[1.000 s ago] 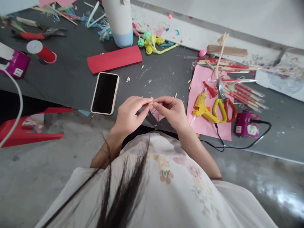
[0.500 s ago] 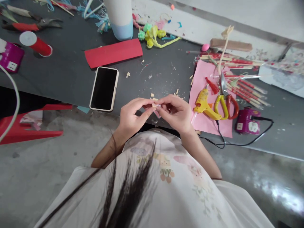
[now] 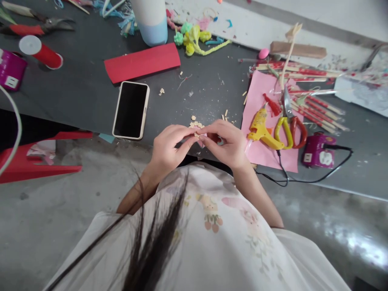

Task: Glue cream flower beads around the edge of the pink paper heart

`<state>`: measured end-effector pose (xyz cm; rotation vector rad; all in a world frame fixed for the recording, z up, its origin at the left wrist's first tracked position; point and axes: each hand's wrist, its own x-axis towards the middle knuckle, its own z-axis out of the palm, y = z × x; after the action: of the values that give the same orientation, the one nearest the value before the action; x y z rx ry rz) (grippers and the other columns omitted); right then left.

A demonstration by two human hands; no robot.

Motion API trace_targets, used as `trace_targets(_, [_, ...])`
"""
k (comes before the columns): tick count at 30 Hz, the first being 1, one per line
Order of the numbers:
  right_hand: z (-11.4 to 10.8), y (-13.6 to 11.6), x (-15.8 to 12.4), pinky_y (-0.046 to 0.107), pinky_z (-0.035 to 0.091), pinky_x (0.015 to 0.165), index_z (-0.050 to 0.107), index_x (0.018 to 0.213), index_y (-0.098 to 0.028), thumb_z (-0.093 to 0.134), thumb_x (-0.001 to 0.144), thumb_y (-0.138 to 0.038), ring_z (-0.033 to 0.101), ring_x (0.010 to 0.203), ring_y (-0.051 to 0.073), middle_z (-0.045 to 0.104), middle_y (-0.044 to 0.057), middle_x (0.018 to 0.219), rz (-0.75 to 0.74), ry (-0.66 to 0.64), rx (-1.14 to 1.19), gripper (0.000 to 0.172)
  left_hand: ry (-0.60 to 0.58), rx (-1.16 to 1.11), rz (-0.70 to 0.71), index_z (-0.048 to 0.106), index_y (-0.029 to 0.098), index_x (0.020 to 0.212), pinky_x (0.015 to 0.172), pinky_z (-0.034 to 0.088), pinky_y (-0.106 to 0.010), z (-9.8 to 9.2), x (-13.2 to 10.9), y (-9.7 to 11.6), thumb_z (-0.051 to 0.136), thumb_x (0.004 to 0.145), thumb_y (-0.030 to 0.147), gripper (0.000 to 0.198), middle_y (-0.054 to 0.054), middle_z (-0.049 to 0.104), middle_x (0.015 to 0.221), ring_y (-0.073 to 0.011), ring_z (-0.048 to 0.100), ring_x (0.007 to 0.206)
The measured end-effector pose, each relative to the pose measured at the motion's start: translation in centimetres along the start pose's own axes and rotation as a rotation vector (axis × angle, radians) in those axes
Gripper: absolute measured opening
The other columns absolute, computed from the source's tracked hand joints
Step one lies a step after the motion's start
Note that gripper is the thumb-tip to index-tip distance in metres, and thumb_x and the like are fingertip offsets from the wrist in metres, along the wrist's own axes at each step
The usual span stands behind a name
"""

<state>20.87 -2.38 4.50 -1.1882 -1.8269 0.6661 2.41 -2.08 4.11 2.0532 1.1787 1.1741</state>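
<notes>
At the table's near edge, my left hand (image 3: 170, 146) and my right hand (image 3: 228, 142) meet fingertip to fingertip. Thumb and forefinger of each are pinched on a small beige piece (image 3: 197, 135), too small to make out exactly. Just behind the fingertips lies a cluster of tiny beige bits (image 3: 196, 125), with a little pink paper showing under the hands. One loose beige bit (image 3: 193, 118) sits just beyond. Short cut stick pieces (image 3: 225, 114) lie behind my right hand.
A phone (image 3: 131, 110) and a red card strip (image 3: 142, 62) lie left. On the right, pink paper (image 3: 254, 87) bears a yellow glue gun (image 3: 261, 131) and scissors (image 3: 286, 131), with red-patterned sticks (image 3: 321, 111) beyond. A blue-white bottle (image 3: 153, 28) stands at the back.
The view has shifted slightly. My hands stay together, fingertips pinched on the small piece. More of the beige cluster shows behind them.
</notes>
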Motion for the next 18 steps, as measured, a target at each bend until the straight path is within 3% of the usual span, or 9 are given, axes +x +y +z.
trace_targets(8, [1.0,0.7,0.2,0.025,0.046,0.062,0.069,0.088,-0.021,0.059,0.093,-0.024,0.057,0.067,0.012,0.064,0.002,0.077,-0.155,-0.116,-0.052,0.012,-0.152,0.115,-0.091,0.073,0.020,0.096,0.085,0.051,-0.024,-1.7,-0.8,-1.0,0.063,0.093,0.025,0.011,-0.001,0.075,0.094,-0.0128,0.068,0.088])
trace_targets(14, [2.4,0.5,-0.9,0.025,0.043,0.062,0.068,0.091,-0.019,0.055,0.096,-0.026,0.058,0.070,0.013,0.067,0.003,0.080,-0.139,-0.253,-0.180,0.016,-0.331,0.228,-0.192,0.073,0.022,0.090,0.082,0.049,-0.024,-2.9,-2.0,-1.3,0.061,0.094,0.030,0.014,0.002,0.075,0.090,-0.0132,0.067,0.086])
trace_targets(18, [2.6,0.3,-1.5,0.024,0.041,0.060,0.068,0.088,-0.018,0.054,0.097,-0.026,0.055,0.066,0.011,0.066,0.002,0.078,-0.081,-0.283,-0.215,0.019,-0.350,0.240,-0.216,0.071,0.020,0.086,0.082,0.047,-0.024,-2.9,-2.5,-1.6,0.059,0.095,0.028,0.017,0.001,0.073,0.086,-0.0136,0.066,0.085])
